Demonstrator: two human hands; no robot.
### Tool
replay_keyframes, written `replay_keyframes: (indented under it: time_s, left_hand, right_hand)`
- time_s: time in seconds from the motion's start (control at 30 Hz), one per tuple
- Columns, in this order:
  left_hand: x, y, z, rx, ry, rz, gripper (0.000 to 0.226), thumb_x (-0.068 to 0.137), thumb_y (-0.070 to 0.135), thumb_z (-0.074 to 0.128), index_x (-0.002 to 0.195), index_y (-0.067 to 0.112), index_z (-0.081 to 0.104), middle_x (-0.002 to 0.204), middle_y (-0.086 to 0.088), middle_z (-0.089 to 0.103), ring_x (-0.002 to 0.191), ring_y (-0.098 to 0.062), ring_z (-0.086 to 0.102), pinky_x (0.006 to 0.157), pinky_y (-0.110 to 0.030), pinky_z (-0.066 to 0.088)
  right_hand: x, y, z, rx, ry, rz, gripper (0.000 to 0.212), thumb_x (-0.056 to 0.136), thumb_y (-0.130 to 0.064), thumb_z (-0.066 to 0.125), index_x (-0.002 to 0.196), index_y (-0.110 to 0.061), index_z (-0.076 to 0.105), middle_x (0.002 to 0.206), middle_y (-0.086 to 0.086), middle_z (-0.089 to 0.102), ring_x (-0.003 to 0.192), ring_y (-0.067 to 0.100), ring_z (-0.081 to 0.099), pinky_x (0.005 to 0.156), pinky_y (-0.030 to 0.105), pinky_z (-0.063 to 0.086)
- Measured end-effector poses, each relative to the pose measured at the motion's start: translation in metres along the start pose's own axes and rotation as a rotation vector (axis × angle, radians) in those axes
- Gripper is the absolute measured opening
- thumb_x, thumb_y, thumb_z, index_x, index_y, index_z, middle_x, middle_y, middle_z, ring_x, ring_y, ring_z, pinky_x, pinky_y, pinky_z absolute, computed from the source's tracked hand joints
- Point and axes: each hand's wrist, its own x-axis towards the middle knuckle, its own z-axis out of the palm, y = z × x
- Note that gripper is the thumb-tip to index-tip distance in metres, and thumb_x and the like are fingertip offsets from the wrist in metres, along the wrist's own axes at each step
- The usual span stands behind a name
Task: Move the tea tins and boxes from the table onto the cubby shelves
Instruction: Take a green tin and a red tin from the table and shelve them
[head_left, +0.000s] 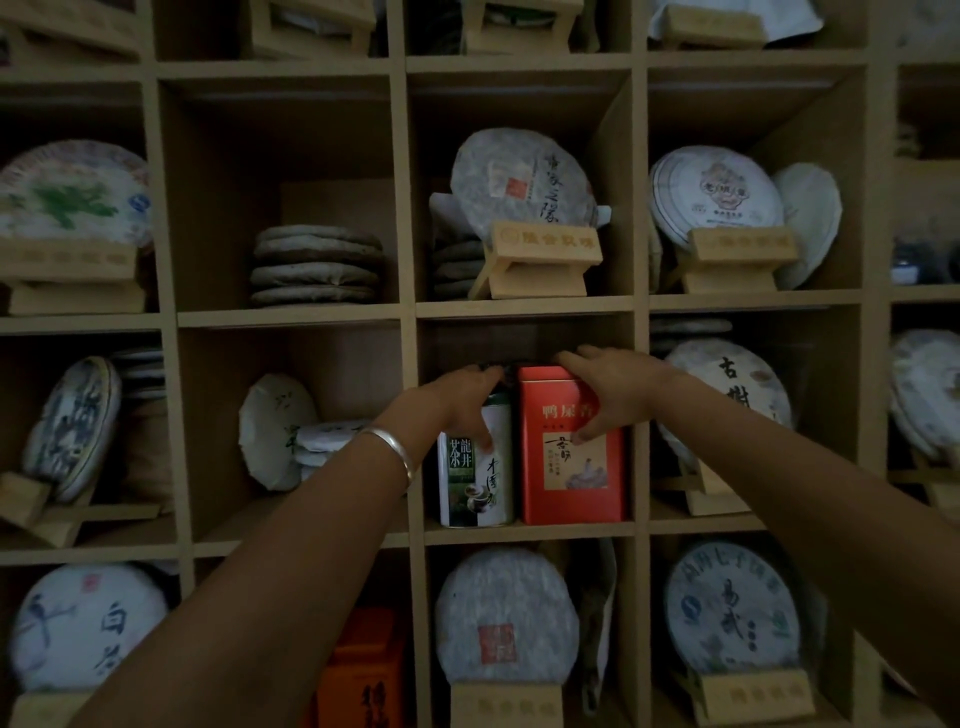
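Left hand: my left hand (464, 402) sits on the upper part of the white-and-green tea tin (475, 467), fingers curled over its lid and thumb laid down its front, so I have it held.
Right hand: my right hand (610, 387) is clamped on the top of the red tea box (570, 452); the fingers go over the top edge and the thumb presses the front face near the printed label.
White-and-green tea tin: upright on the floor of the centre cubby (524, 531), left of the red box and just beside it; I cannot tell whether the two touch.
Red tea box: upright in the same cubby, on the right, close against the right-hand divider.
Bracelet: a silver bangle (395, 449) rides on my left wrist.
Cubby above: a paper-wrapped tea cake (519, 179) leans on a wooden stand (540, 260).
Cubby upper left: a stack of wrapped tea cakes (317, 265) lies flat.
Cubby left: a white wrapped cake (275, 431) stands tilted beside a few flat ones.
Cubby below: another round tea cake (506, 616) on a stand, with an orange box (363, 670) in the cubby to its left.
Light: dim, so small print is hard to read.
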Motion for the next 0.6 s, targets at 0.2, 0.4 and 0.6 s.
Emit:
replay_keyframes:
  time_s: [0.2, 0.4, 0.6]
  left_hand:
    - [0.003, 0.002, -0.003, 0.051, -0.031, -0.046, 0.106, 0.064, 0.033, 0.086, 0.147, 0.016, 0.021, 0.142, -0.014, 0.04, 0.128, -0.032, 0.042, 0.105, -0.047, 0.039]
    - [0.001, 0.011, -0.029, 0.014, 0.063, -0.042, 0.09, 0.069, 0.04, 0.081, 0.139, 0.011, 0.034, 0.134, -0.017, 0.045, 0.117, -0.032, 0.049, 0.091, -0.038, 0.049]
    - [-0.013, 0.033, -0.051, 0.03, 0.131, 0.017, 0.061, 0.077, 0.033, 0.075, 0.127, 0.01, 0.049, 0.124, -0.012, 0.056, 0.108, -0.028, 0.055, 0.089, -0.039, 0.05]
  right_hand:
    - [0.0, -0.004, -0.007, -0.061, -0.026, 0.014, 0.108, 0.058, -0.066, 0.076, 0.142, -0.027, 0.023, 0.132, 0.007, 0.049, 0.118, 0.025, 0.05, 0.097, 0.04, 0.041]
    - [-0.013, -0.004, -0.029, 0.058, 0.129, 0.03, 0.106, 0.065, -0.072, 0.066, 0.146, -0.019, 0.022, 0.138, 0.011, 0.047, 0.123, 0.028, 0.045, 0.097, 0.04, 0.042]
    - [-0.045, -0.003, -0.044, -0.041, 0.154, 0.053, 0.074, 0.081, -0.049, 0.065, 0.14, -0.015, 0.035, 0.13, 0.012, 0.051, 0.115, 0.026, 0.051, 0.09, 0.038, 0.048]
